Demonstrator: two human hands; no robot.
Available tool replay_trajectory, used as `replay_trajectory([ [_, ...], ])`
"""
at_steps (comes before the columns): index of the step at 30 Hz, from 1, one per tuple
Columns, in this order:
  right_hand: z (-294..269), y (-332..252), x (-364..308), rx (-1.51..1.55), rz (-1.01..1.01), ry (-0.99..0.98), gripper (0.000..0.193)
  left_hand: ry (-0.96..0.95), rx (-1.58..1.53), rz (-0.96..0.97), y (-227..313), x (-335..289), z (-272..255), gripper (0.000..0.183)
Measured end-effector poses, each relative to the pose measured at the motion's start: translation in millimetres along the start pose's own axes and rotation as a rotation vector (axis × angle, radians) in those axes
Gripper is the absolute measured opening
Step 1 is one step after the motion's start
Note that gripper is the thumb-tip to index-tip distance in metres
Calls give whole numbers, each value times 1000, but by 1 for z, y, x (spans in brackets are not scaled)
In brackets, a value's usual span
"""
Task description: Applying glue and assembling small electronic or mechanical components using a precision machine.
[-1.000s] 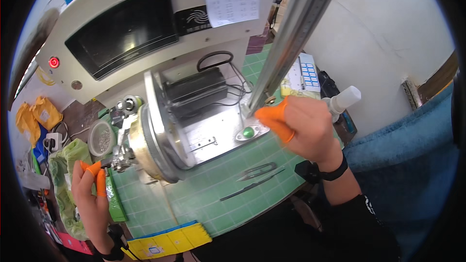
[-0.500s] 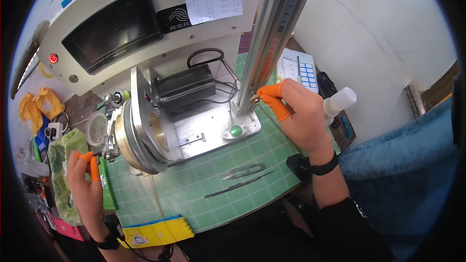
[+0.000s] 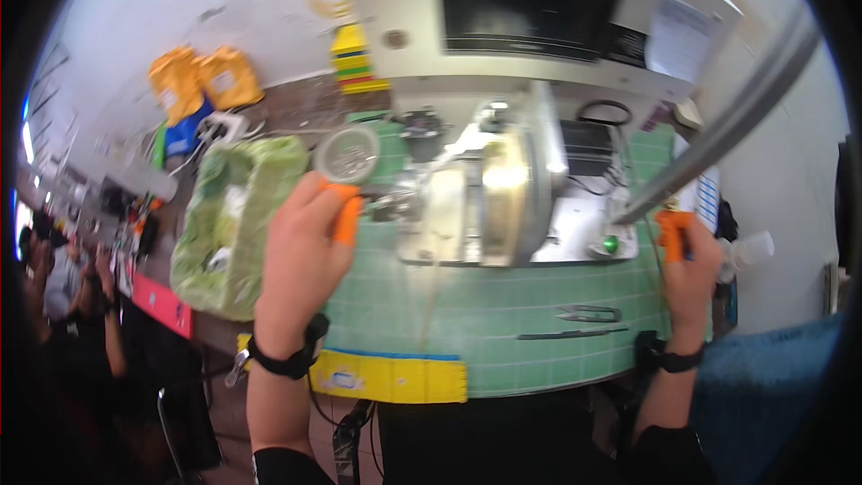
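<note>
My left hand (image 3: 303, 256), with orange finger covers, is just below a small round dish (image 3: 347, 169) of tiny clear pieces. Its fingertips are smeared and partly hidden behind the hand, so what they hold does not show. Beside them are the small metal fittings (image 3: 392, 205) of a machine with a brass-coloured wheel (image 3: 505, 184). At the foot of a slanted grey metal post (image 3: 718, 130), my right hand (image 3: 690, 265) has its orange-covered fingers closed together. Blur hides what is between them. A thin cord or rod runs down beside that hand.
On the green gridded mat lie small thread snips (image 3: 588, 313) and dark tweezers (image 3: 572, 334). A yellow pad (image 3: 391, 376) lies along the front edge. A green-lined basket (image 3: 238, 229) stands at left, a white bottle (image 3: 750, 251) at right. Another person (image 3: 81, 296) sits far left.
The view has swung left and blurred. My left hand has moved from the metal fitting beside the wheel to the dish. My right hand stays near the post's foot.
</note>
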State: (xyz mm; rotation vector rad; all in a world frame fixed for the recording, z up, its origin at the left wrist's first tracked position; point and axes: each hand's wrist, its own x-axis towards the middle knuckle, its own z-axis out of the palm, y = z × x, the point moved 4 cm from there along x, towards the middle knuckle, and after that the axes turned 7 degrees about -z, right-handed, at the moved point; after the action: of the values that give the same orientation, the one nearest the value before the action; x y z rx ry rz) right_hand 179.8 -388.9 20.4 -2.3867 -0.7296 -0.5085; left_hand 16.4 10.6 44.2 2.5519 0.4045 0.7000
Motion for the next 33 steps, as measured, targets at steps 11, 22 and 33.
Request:
replay_trajectory([
  [11,-7,-162,-13,486,-502,21,28,9,-51,100,9,10,-23,21],
  [22,154,-223,-20,1417,171,-329,47,-107,-110,166,4,15,1,17],
  [33,199,-219,-1,1473,266,-96,18,-100,-45,148,4,13,1,20],
])
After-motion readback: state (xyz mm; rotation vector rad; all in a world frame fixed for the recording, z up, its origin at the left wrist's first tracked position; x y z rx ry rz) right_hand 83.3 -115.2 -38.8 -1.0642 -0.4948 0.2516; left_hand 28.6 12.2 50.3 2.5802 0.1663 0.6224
